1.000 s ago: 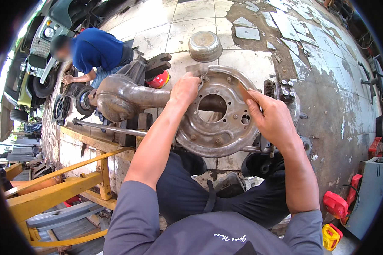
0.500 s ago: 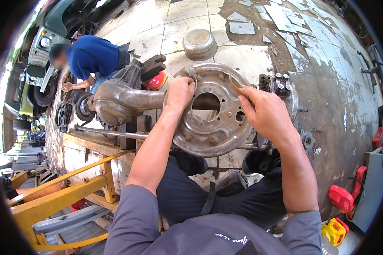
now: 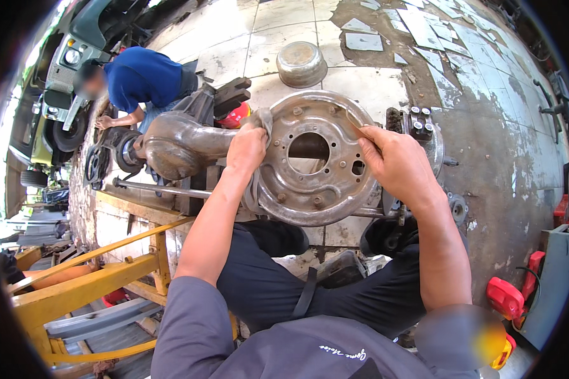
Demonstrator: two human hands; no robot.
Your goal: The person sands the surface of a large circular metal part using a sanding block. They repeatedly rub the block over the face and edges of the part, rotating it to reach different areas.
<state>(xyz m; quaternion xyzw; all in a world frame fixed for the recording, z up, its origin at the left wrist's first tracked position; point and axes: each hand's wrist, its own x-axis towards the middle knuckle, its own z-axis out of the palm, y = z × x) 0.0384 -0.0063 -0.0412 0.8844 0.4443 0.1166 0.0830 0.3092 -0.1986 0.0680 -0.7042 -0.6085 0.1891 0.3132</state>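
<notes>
A round, rusty grey brake backing plate with a centre hole and several bolt holes sits at the end of a rear axle housing. My left hand presses a grey rag against the plate's upper left rim. My right hand grips the plate's upper right rim, thumb on its face. Both forearms reach up from the lower edge, above my dark trousers.
A metal brake drum lies on the tiled floor beyond the plate. A person in a blue shirt bends over at the axle's far end. A yellow steel frame stands at lower left, red tools at lower right.
My hands stay on the plate's rim; the left hand has shifted slightly with the rag. The view has tilted a little, so the plate sits lower in the picture.
</notes>
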